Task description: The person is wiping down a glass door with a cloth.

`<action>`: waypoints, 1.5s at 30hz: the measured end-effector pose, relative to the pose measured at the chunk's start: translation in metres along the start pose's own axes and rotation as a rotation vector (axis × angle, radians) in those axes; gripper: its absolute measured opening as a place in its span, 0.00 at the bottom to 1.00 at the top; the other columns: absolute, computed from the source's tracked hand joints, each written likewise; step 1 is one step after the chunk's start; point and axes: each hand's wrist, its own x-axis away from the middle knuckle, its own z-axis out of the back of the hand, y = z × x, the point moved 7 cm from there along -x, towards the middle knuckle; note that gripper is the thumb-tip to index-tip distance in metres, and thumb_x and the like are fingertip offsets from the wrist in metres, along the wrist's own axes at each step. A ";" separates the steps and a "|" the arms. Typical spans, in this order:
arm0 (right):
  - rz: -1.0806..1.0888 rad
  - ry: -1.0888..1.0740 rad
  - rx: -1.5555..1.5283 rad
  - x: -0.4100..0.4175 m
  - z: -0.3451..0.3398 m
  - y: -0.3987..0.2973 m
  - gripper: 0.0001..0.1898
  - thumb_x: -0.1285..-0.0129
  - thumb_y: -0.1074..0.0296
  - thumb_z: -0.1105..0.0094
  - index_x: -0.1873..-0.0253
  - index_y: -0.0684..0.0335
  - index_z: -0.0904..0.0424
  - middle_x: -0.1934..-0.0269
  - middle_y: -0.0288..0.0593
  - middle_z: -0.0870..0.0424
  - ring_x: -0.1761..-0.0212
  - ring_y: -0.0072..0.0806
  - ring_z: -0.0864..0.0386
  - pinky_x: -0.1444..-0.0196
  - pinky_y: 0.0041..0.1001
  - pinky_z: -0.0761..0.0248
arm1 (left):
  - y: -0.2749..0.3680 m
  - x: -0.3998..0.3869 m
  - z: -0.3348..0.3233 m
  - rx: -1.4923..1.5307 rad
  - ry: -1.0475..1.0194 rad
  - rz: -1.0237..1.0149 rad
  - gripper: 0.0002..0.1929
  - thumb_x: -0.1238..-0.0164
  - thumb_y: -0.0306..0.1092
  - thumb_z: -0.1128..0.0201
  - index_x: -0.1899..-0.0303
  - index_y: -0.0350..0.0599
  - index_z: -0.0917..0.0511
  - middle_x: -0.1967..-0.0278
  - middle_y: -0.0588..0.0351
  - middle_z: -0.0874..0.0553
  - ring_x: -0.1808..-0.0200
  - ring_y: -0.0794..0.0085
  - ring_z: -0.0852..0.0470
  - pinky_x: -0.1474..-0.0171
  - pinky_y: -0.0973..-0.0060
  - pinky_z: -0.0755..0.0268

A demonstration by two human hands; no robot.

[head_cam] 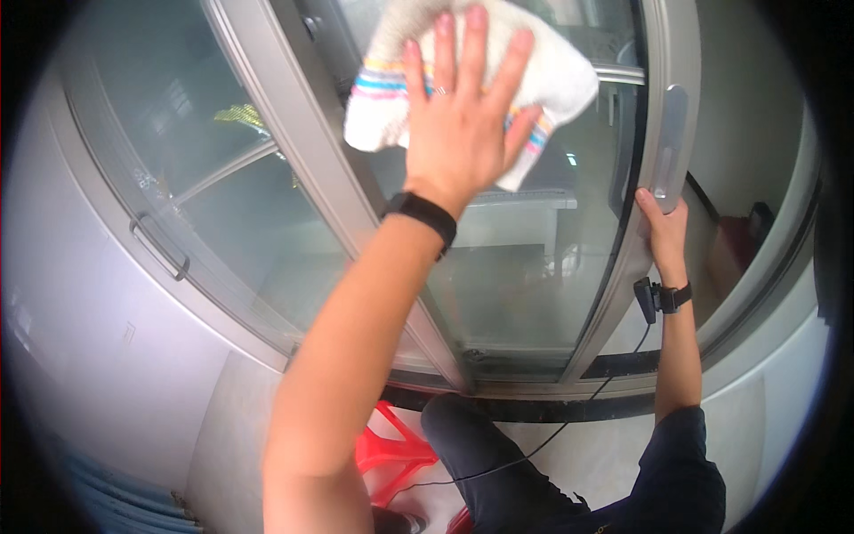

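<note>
My left hand (460, 127), fingers spread, presses a white terry towel (560, 80) with coloured stripes flat against the glass pane (507, 287) of a sliding door. A ring and a black wristband (423, 217) are on that hand and wrist. Lower on the right, my right hand (667, 227) grips the edge of the door's metal frame (614, 300), just under a recessed handle plate (672, 140). Its thumb lies on the front of the frame; the other fingers are mostly hidden. The towel covers the upper part of the pane.
A strapped device (660, 297) on my right wrist trails a black cable (560, 427) across my leg. A red plastic stool (393, 447) stands below on the floor. Further left are a second glass panel (267, 207) and a bar handle (159, 247). The door track (507, 404) runs along the bottom.
</note>
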 end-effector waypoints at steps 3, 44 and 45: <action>0.002 -0.026 -0.007 0.000 0.001 0.008 0.20 0.36 0.56 0.22 0.51 0.67 0.15 0.60 0.36 0.12 0.59 0.21 0.19 0.53 0.24 0.27 | 0.004 0.051 -0.024 0.053 -0.064 0.001 0.40 0.33 0.58 0.35 0.20 0.65 0.36 0.17 0.40 0.46 0.19 0.36 0.48 0.23 0.31 0.57; 0.084 0.033 -0.012 -0.013 0.012 0.034 0.23 0.36 0.50 0.25 0.54 0.69 0.18 0.62 0.37 0.16 0.60 0.23 0.21 0.54 0.27 0.26 | -0.030 0.185 -0.016 0.116 -0.546 -0.291 0.35 0.26 0.57 0.40 0.20 0.76 0.39 0.19 0.58 0.39 0.20 0.57 0.39 0.19 0.47 0.49; 0.074 0.037 -0.012 -0.010 0.015 0.034 0.23 0.36 0.50 0.25 0.54 0.69 0.18 0.62 0.37 0.16 0.60 0.23 0.21 0.54 0.27 0.26 | -0.036 0.176 -0.013 0.121 -0.553 -0.298 0.35 0.26 0.57 0.40 0.20 0.76 0.39 0.19 0.58 0.39 0.20 0.57 0.39 0.19 0.47 0.49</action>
